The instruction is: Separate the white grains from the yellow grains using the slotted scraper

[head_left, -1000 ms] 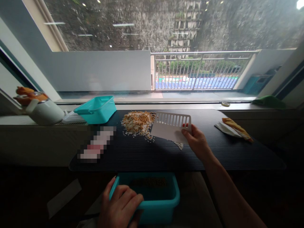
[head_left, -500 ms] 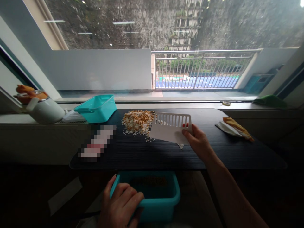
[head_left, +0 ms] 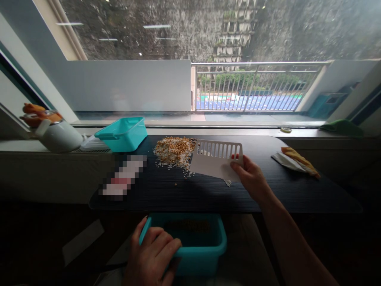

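My right hand (head_left: 251, 178) grips a white slotted scraper (head_left: 216, 159) by its right edge, its left edge touching a heap of mixed beans and rice (head_left: 174, 150) on the dark table (head_left: 285, 190). A few loose grains lie in front of the scraper. My left hand (head_left: 151, 256) is wrapped around the left rim of a teal bin (head_left: 205, 246) held below the table's near edge; brown beans lie inside it.
A second teal bin (head_left: 123, 134) stands at the table's back left, beside a pale kettle (head_left: 58, 136) on the sill. A blurred packet (head_left: 123, 180) lies left of the heap. A wrapper (head_left: 294, 161) lies at the right. A window spans the back.
The scraper and my right hand shifted slightly right and back from the heap; a few grains rolled loose in front. My left hand keeps hold of the bin.
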Action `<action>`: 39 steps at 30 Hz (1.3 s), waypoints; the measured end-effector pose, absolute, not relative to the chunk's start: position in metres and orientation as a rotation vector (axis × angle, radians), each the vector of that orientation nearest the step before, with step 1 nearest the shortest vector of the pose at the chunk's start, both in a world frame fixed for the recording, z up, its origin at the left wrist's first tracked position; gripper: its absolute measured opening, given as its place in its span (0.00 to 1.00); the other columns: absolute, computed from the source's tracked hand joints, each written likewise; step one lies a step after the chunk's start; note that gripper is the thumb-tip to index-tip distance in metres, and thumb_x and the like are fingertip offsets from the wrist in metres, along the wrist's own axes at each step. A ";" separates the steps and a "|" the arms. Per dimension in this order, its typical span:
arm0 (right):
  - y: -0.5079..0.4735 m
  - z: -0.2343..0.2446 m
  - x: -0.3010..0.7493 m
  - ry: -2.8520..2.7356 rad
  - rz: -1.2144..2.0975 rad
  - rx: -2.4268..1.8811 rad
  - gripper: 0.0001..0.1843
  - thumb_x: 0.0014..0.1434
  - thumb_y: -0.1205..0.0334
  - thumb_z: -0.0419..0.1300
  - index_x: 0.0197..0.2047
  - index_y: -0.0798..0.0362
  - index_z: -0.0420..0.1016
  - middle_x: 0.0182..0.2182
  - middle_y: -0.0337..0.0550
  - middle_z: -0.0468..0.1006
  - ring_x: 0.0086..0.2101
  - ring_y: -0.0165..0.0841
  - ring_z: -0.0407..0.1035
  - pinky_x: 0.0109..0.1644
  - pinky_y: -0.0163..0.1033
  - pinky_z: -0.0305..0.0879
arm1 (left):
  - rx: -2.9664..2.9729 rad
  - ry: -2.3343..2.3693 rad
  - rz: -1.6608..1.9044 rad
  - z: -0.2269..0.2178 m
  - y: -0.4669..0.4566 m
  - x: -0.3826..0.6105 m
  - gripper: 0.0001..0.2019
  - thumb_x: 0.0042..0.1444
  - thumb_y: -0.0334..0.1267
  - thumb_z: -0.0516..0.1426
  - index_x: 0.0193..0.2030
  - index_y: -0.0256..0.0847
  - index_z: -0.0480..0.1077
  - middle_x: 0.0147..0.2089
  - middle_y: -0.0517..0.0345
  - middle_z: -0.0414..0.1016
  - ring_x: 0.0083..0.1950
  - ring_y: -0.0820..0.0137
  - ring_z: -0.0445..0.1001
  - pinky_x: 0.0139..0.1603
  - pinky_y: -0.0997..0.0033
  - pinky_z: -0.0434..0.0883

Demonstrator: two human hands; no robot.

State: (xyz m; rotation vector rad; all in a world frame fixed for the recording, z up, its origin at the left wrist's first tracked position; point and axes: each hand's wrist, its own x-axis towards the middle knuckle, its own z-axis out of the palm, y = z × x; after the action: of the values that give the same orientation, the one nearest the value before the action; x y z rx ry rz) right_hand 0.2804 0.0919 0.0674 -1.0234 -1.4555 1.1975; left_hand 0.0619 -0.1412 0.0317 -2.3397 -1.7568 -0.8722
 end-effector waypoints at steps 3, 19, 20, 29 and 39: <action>0.089 0.068 0.276 -1.468 1.221 -1.012 0.15 0.53 0.54 0.63 0.43 0.50 0.73 0.31 0.38 0.76 0.31 0.35 0.70 0.33 0.38 0.66 | -2.329 -1.764 -0.883 0.032 -0.143 0.061 0.13 0.54 0.28 0.59 0.43 0.50 0.71 0.36 0.71 0.77 0.41 0.69 0.74 0.70 0.65 0.38; 0.052 0.054 0.231 -1.632 1.371 -0.840 0.12 0.55 0.53 0.61 0.41 0.48 0.73 0.32 0.39 0.75 0.32 0.36 0.68 0.38 0.39 0.66 | -2.205 -1.639 -0.625 0.042 -0.160 0.029 0.12 0.53 0.29 0.56 0.44 0.46 0.68 0.34 0.66 0.77 0.39 0.67 0.74 0.71 0.63 0.37; 0.050 0.053 0.224 -1.647 1.363 -0.828 0.12 0.55 0.54 0.61 0.41 0.49 0.72 0.31 0.38 0.75 0.32 0.35 0.68 0.38 0.38 0.65 | -2.198 -1.636 -0.624 0.043 -0.161 0.027 0.13 0.53 0.29 0.56 0.44 0.45 0.68 0.34 0.66 0.77 0.39 0.67 0.74 0.71 0.64 0.37; 0.062 0.066 0.246 -1.584 1.281 -0.889 0.14 0.54 0.53 0.62 0.41 0.50 0.73 0.31 0.39 0.74 0.31 0.35 0.68 0.35 0.38 0.64 | -2.198 -1.622 -0.668 0.041 -0.158 0.033 0.12 0.53 0.28 0.56 0.44 0.44 0.70 0.34 0.65 0.77 0.39 0.67 0.74 0.71 0.63 0.38; 0.093 0.064 0.260 -1.480 1.050 -1.073 0.14 0.53 0.53 0.62 0.41 0.50 0.72 0.30 0.39 0.75 0.31 0.37 0.70 0.33 0.39 0.66 | -2.222 -1.668 -0.690 0.036 -0.146 0.047 0.12 0.53 0.30 0.58 0.43 0.47 0.69 0.34 0.68 0.76 0.39 0.68 0.74 0.70 0.61 0.43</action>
State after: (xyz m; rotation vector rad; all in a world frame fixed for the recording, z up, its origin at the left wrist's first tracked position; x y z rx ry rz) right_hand 0.2601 0.0926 0.0640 -1.0725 -1.4803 1.0503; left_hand 0.0468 -0.1458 0.0364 -2.2219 -1.6682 -0.6898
